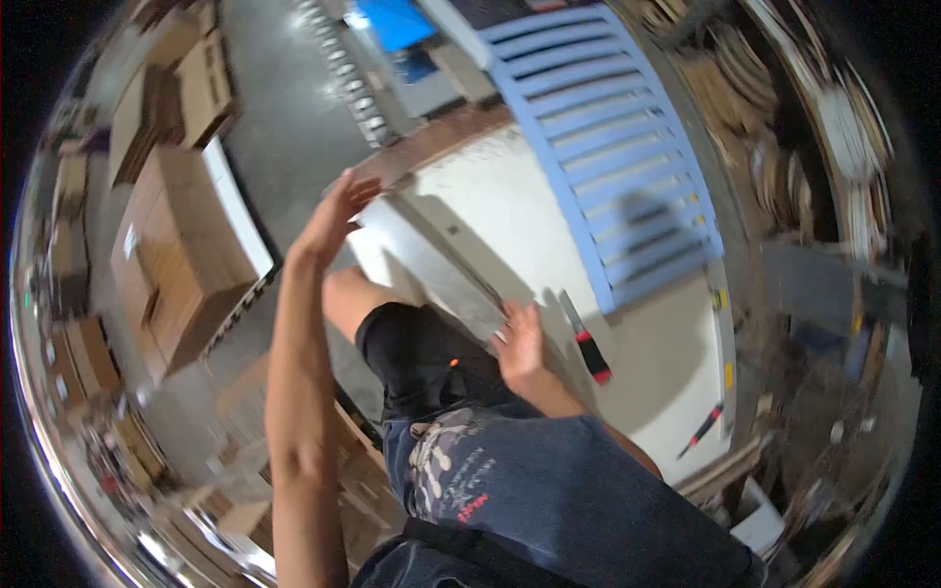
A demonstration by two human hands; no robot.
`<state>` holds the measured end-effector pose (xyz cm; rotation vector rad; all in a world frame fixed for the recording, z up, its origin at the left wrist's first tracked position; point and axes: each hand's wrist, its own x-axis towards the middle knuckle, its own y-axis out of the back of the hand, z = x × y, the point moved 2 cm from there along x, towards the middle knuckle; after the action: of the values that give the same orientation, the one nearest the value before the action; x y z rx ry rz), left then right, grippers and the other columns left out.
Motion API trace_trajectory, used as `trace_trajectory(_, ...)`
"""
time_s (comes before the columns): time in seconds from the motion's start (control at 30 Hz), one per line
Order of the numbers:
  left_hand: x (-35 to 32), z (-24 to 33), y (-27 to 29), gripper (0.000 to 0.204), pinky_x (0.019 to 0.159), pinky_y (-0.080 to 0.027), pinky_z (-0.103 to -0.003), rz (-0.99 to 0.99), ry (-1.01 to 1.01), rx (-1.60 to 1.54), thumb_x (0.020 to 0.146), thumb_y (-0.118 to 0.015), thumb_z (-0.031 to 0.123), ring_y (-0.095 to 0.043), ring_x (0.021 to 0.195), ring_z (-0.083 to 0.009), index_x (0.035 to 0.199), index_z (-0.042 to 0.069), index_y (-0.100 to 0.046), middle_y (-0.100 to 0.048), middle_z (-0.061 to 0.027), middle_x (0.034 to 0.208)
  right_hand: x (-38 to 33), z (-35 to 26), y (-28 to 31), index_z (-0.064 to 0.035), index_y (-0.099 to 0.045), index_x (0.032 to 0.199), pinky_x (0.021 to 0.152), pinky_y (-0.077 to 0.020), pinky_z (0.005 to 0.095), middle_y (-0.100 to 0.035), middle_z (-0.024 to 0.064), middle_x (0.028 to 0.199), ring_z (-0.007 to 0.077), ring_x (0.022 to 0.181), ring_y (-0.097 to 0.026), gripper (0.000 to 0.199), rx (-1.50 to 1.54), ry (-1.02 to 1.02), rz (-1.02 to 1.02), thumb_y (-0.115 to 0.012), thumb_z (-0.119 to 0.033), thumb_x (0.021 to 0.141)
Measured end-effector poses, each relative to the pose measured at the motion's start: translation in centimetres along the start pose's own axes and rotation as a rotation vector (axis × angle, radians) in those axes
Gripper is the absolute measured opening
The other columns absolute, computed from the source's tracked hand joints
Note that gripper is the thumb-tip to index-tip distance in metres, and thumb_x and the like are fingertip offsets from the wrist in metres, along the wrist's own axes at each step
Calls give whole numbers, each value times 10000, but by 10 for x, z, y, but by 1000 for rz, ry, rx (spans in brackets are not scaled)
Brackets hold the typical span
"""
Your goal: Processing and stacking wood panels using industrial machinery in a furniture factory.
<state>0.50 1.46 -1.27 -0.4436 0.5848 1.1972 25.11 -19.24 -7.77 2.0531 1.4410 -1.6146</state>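
A long, pale grey-white board [431,257] stretches slantwise between my two hands, above the near edge of the white worktop [470,176]. By its far left end is my left hand [338,214], fingers stretched out and apart. My right hand [523,345] is at the board's near right end, fingers extended and palm turned toward it; whether either hand bears the board's weight is unclear. Just right of my right hand lies a knife-like tool with a red and black handle [592,355] and a flat blade. Motion blurs the view somewhat.
A light blue slatted panel [613,157] lies across the worktop's far right. A second red and black tool [702,431] rests near the right edge. Cardboard boxes [181,245] stand on the floor to the left, beside a roller conveyor [343,73]. Stacked boards [745,78] fill the right side.
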Motion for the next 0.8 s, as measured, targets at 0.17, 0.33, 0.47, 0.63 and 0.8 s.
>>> trace_trajectory(0.17,19,9,-7,633,1121,-236,-433,-126,117,12,993,-310,501,-334,1340,-288,1373,16,-452,-386,-143,1452,1,12,-8,-81,-233,1489,1153,-131,374,-236,63,1540,206,1417,-184,743,256,35,151,-353,-576,949)
trace_trajectory(0.33,18,14,-13,524,1106,-283,-367,-88,70,114,1002,-371,348,-392,1306,-240,1370,-19,-439,-418,-130,1428,8,17,-23,-89,-246,1484,1118,-238,342,-326,61,1493,197,1354,-320,708,412,77,107,-419,-522,952)
trace_trajectory(0.47,12,3,-18,553,1023,-358,-359,-76,38,214,963,-393,399,-509,1143,-236,1274,-42,-514,-553,-136,1257,16,7,-15,-124,-585,1085,913,-458,368,-626,23,1095,204,982,-580,343,634,83,45,-572,-374,850)
trace_trajectory(0.63,-43,-12,-7,688,1104,-259,-413,110,57,67,943,-373,516,-394,1279,-276,1374,-18,-414,-451,-167,1380,-9,-30,-23,-55,-560,1221,956,-454,454,-622,109,1189,265,1072,-598,479,385,-55,-88,-537,-366,857)
trace_trajectory(0.8,-41,-21,-15,621,1119,-204,-459,-46,-70,109,910,-347,320,-260,1378,-342,1393,-72,-339,-297,-233,1487,-26,-24,-19,-72,-535,1265,988,-397,465,-585,94,1252,284,1158,-532,530,246,-84,-22,-427,-418,878)
